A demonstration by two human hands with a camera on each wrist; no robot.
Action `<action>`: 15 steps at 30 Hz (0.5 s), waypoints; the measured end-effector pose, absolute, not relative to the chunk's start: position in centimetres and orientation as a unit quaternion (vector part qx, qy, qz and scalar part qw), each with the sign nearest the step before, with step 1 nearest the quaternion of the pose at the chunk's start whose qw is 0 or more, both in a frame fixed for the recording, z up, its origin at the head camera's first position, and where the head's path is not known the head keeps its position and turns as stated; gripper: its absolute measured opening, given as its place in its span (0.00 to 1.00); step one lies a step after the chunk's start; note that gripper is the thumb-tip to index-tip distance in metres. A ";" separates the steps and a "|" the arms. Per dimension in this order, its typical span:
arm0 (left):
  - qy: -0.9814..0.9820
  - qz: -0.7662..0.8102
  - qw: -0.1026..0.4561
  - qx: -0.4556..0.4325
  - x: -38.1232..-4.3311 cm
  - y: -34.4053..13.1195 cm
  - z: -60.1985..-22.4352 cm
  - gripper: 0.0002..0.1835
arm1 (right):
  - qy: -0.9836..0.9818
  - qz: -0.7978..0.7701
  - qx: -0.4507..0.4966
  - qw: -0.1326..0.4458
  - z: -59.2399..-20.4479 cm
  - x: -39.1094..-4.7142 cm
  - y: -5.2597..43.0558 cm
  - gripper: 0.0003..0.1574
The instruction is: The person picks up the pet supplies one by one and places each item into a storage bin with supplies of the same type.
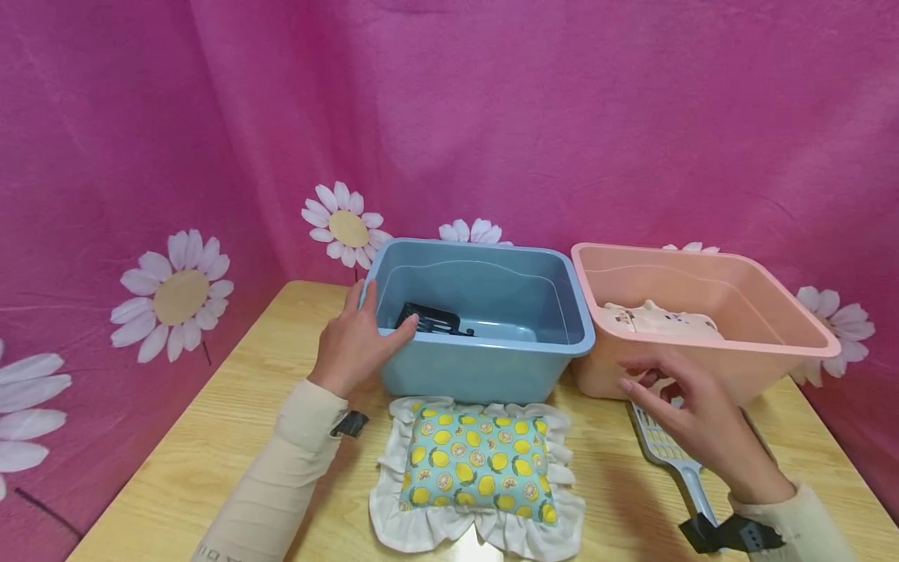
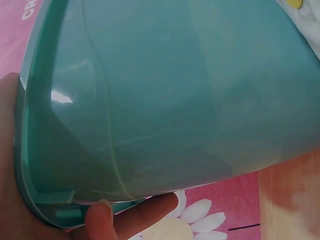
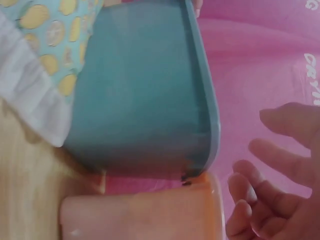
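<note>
Pink cloth with white daisies [image 1: 492, 117] hangs behind your wooden surface [image 1: 239, 437]. The blue bin [image 1: 477, 371] stands at the far middle, the pink bin [image 1: 611, 375] just beside it to the right. Nearer you, a frilled lemon-print cushion [image 1: 477, 468] lies flat before the blue bin. Your left hand [image 1: 354, 343] grips the blue bin's left rim; your right hand [image 1: 695, 410], loosely curled, holds nothing above the grey slotted scoop [image 1: 663, 445]. The pink bin holds a cream patterned item [image 1: 663, 321], the blue one a black slotted tool [image 1: 435, 318]. Pulling with one hand could swing the blue bin into its neighbour or ruck your cushion; tilting it could send the loose tool sliding. Cloth lettering reads "CR", then cuts off; marks on your left sleeve [image 1: 274, 468] are illegible.
</note>
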State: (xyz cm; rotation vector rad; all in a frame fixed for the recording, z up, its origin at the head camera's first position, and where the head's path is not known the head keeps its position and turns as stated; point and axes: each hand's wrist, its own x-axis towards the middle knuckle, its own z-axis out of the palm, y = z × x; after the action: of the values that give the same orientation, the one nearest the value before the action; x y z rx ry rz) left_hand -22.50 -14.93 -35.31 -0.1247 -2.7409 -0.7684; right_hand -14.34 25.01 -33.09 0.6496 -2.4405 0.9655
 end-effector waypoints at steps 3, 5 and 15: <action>-0.953 -0.259 0.151 -0.046 -22.7 -14.7 -35.2 0.51 | -0.887 0.347 0.212 0.221 -33.6 -13.7 25.9 0.16; -0.954 -0.256 0.151 -0.047 -22.7 -14.6 -35.2 0.51 | -0.890 0.347 0.196 0.222 -34.0 -13.4 26.3 0.16; -0.955 -0.258 0.139 -0.039 -22.5 -14.6 -35.0 0.51 | -0.939 0.278 0.108 0.173 -36.5 -11.8 27.9 0.15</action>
State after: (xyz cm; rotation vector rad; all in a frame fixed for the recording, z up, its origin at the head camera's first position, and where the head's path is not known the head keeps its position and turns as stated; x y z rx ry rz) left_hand -22.47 -14.62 -35.04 -0.1142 -2.7617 -0.7473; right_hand -11.84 27.91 -36.49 0.3050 -2.6629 0.7900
